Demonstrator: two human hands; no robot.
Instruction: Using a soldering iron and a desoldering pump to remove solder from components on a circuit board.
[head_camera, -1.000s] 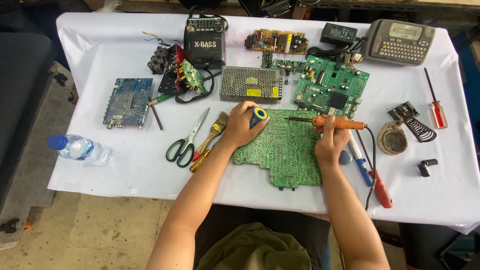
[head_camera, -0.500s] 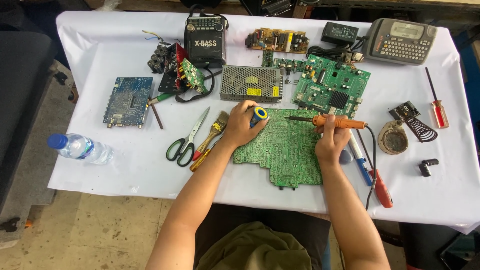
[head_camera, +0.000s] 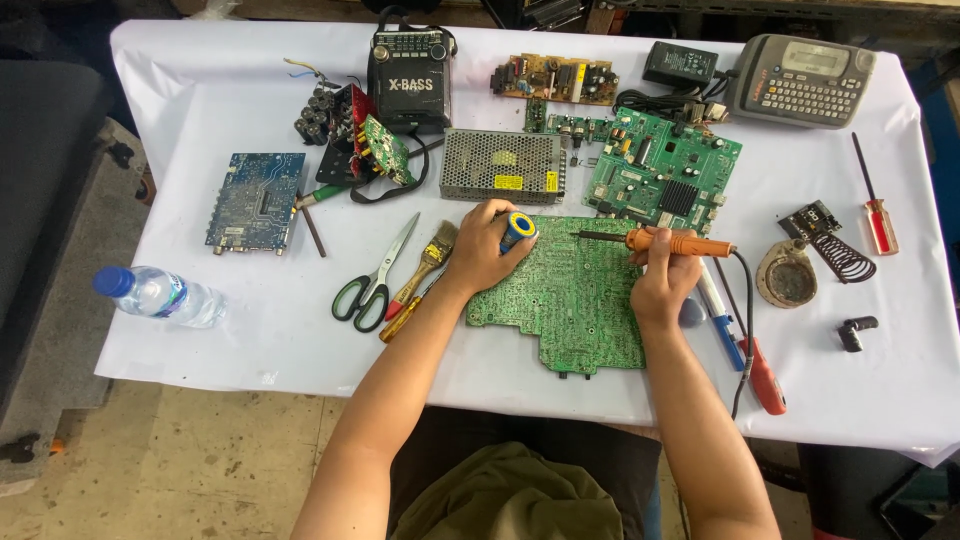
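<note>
A large green circuit board (head_camera: 575, 300) lies solder side up in front of me on the white table (head_camera: 250, 330). My left hand (head_camera: 483, 250) rests on the board's upper left corner and holds a small blue and yellow solder spool (head_camera: 518, 229). My right hand (head_camera: 664, 283) grips an orange-handled soldering iron (head_camera: 668, 241). The iron lies nearly level, with its dark tip pointing left over the board's top edge, a short gap from the spool.
Left of the board lie green-handled scissors (head_camera: 372, 280), a brush (head_camera: 425, 266) and a screwdriver. Behind it sit a metal mesh power supply (head_camera: 502, 165), a green board (head_camera: 662, 172) and a black radio (head_camera: 410, 80). A water bottle (head_camera: 158, 296) lies far left; a round tin (head_camera: 787, 273) and red screwdriver (head_camera: 876, 205) lie right.
</note>
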